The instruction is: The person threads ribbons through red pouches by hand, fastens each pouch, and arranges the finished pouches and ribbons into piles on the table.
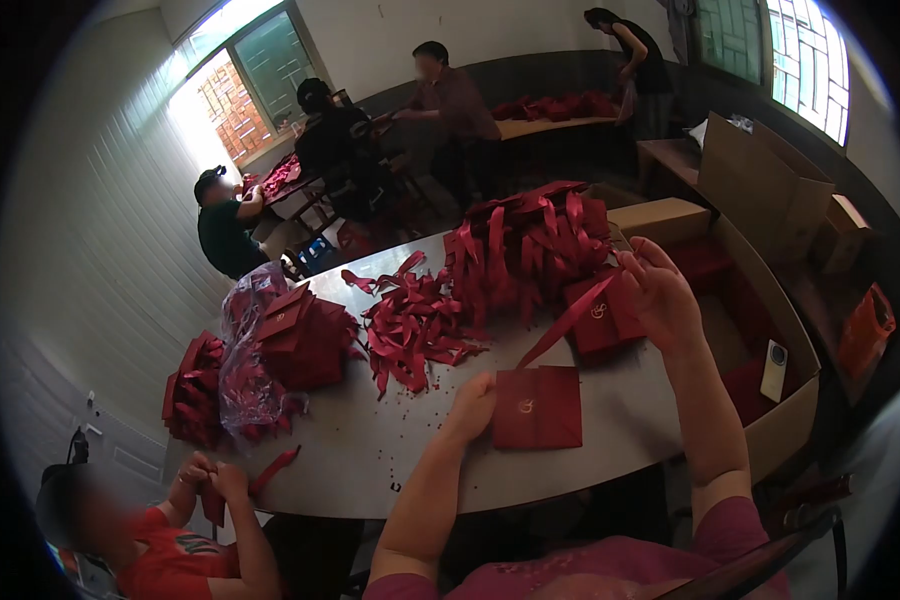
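My left hand (469, 408) grips the left edge of a small dark red gift bag (538, 425) with a gold emblem, close over the metal table (360, 450). A red ribbon (570, 322) slants up from the bag's top edge to my right hand (662, 295). The right hand is raised, with thumb and fingers pinched on the ribbon's upper end. Behind it stand finished-looking red bags (595, 330) with the same emblem, and a pile of them (525, 245) trailing ribbons. Loose red ribbons (420, 325) lie heaped mid-table.
More red bags (310, 345) and clear plastic wrap (250, 375) lie at the left. A co-worker (200, 540) handles a ribbon at the near left. An open cardboard box (785, 440) with red bags and a phone (773, 371) stands at right. Several people work behind.
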`<state>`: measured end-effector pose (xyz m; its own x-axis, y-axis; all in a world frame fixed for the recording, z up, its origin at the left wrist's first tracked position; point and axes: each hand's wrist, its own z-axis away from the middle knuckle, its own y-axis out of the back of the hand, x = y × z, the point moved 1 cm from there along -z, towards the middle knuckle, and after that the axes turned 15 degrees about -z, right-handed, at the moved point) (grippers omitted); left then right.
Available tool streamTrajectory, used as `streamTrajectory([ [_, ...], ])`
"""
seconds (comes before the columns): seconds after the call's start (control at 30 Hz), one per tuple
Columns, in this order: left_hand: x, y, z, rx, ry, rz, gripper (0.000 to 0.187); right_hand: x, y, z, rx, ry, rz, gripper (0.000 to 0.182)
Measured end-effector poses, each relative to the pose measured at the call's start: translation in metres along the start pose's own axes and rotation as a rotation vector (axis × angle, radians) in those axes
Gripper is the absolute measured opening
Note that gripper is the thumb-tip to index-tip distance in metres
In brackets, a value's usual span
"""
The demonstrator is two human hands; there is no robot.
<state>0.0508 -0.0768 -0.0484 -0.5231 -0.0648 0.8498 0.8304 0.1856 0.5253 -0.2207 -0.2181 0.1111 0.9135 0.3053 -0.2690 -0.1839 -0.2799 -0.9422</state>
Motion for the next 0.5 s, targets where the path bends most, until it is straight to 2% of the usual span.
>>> streamTrajectory([
  [0.07,-0.009,-0.001,-0.003,0.000,-0.001,0.003,0.010,0.010,0.016,-0.004,-0.027,0.008,0.006,0.013],
  [0.13,-0.015,-0.004,-0.004,0.029,-0.008,-0.004,0.010,0.030,0.029,-0.001,-0.121,-0.117,0.331,0.011],
  [0.2,-0.002,-0.003,-0.002,0.020,0.043,0.045,0.010,0.066,0.056,0.008,-0.215,-0.335,0.742,0.011],
  [0.27,0.011,-0.001,0.005,0.025,0.110,0.094,0.011,0.107,0.071,0.028,-0.285,-0.487,0.834,0.011],
  [0.33,0.017,0.006,0.007,0.085,-0.029,-0.144,0.013,0.135,0.104,0.042,-0.368,-0.507,0.895,0.012],
  [0.37,0.017,0.010,0.006,0.089,-0.024,-0.149,0.013,0.142,0.113,0.044,-0.432,-0.504,0.970,0.013],
  [0.47,0.009,0.013,0.002,0.093,-0.146,-0.374,0.010,0.144,0.116,0.042,-0.520,-0.487,1.046,0.017],
  [0.5,0.001,0.017,0.000,0.082,-0.158,-0.429,0.008,0.143,0.116,0.039,-0.462,-0.500,0.975,0.016],
])
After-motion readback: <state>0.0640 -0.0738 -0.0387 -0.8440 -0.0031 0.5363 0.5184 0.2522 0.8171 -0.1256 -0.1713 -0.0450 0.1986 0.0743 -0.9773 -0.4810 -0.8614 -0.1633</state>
